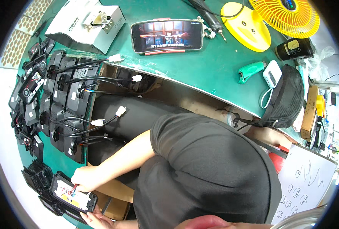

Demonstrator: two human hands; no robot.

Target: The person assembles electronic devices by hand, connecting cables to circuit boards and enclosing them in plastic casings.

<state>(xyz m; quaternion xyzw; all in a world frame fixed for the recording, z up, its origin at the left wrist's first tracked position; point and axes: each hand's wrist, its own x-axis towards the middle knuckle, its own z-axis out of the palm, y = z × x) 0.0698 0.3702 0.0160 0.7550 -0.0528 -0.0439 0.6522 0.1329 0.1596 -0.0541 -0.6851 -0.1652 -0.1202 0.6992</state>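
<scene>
A: Hands first. How does each of your grips stand?

B: Your left hand [97,220] has its grip closed on the lower corner of an open black case [90,205]. Your right hand [86,178] is over the case, fingertips at its thin coloured wires [74,189]; whether that grip pinches them, cannot tell.

A: Position and contents of your case?

B: Lower left of the view, tilted, near the table [200,70] edge. Whether it rests on the table, cannot tell. Inside: a white inner part [60,189] and a yellow piece [68,198].

A: What lies around your work?

B: Just beside the case, a stack of black panels [36,173]. Above it in the view, rows of black units [78,100], their black cables [95,79] running out over the table edge to white connectors [120,111].

A: Further off from your hands?

B: On the far stretch, a white box [72,23], a propped phone [167,36] with its screen lit, a yellow fan [285,17] and a green handheld tool [251,72]. A black mesh pouch [285,101] lies to the right.
</scene>
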